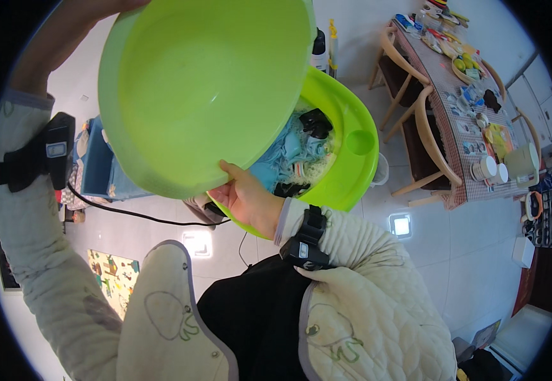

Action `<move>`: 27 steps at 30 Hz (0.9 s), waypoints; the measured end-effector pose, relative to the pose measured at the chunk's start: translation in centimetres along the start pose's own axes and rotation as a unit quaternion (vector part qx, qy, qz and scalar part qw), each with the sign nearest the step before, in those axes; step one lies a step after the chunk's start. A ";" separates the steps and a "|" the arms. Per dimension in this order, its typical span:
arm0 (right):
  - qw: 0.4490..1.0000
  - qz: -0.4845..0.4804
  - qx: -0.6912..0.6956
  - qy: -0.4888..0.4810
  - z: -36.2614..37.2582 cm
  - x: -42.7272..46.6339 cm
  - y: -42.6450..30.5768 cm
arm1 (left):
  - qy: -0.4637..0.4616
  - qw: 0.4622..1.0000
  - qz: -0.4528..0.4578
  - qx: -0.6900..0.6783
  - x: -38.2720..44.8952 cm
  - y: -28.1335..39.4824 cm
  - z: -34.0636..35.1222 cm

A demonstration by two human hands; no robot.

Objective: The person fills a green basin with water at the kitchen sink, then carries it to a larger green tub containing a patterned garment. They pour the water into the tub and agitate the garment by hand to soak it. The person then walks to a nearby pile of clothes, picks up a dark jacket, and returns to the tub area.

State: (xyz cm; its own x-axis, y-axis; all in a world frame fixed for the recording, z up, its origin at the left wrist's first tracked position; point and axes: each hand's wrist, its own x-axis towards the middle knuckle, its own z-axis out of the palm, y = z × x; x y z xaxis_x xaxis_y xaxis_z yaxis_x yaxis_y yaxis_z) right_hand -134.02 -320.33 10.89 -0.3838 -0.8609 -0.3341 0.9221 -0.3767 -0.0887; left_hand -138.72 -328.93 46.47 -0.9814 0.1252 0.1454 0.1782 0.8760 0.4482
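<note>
A light green plastic basin [199,95] is held up and tilted, its inside facing me. My right hand [252,200] grips its lower rim, thumb over the edge. My left hand [126,5] is at the basin's upper left rim, mostly cut off by the top of the view. Behind and below the basin stands a bright green tub [352,176], partly hidden by it. In the tub lie wet light blue cloth [290,143] and black cloth [316,125] among white suds.
At right stands a table [457,138] with a checked cloth, bearing cups, fruit and other items, with wooden chairs [426,143] beside it. A small bin [380,169] is by the tub. A black cable [147,216] runs from my left wrist device. At left is a blue box-like item [96,157].
</note>
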 end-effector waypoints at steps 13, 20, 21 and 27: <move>0.921 -0.184 -0.319 -0.125 3.4 -2.5 -12.9 | 0.187 0.894 -0.362 -0.185 -15.1 -21.4 -7.6; 0.863 -0.324 -0.381 -0.078 3.2 -9.1 -27.3 | 0.355 0.728 -0.358 -0.464 -33.0 -28.7 -2.7; 0.865 -0.317 -0.389 -0.035 2.2 -9.7 -28.1 | 0.405 0.694 -0.371 -0.465 -35.2 -28.8 -0.9; 0.900 -0.257 -0.347 0.056 -5.4 -8.8 -26.0 | 0.551 0.562 -0.246 -0.566 -45.6 -26.0 9.6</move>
State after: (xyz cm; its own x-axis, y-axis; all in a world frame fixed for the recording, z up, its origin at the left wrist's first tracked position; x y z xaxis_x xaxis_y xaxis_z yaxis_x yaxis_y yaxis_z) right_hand -154.36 -301.05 11.05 -0.7967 -0.5794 -0.1719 0.4491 -0.3773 -0.8099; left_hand -99.31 -352.94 19.68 -0.4020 -0.9135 -0.0632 0.4484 -0.2565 0.8562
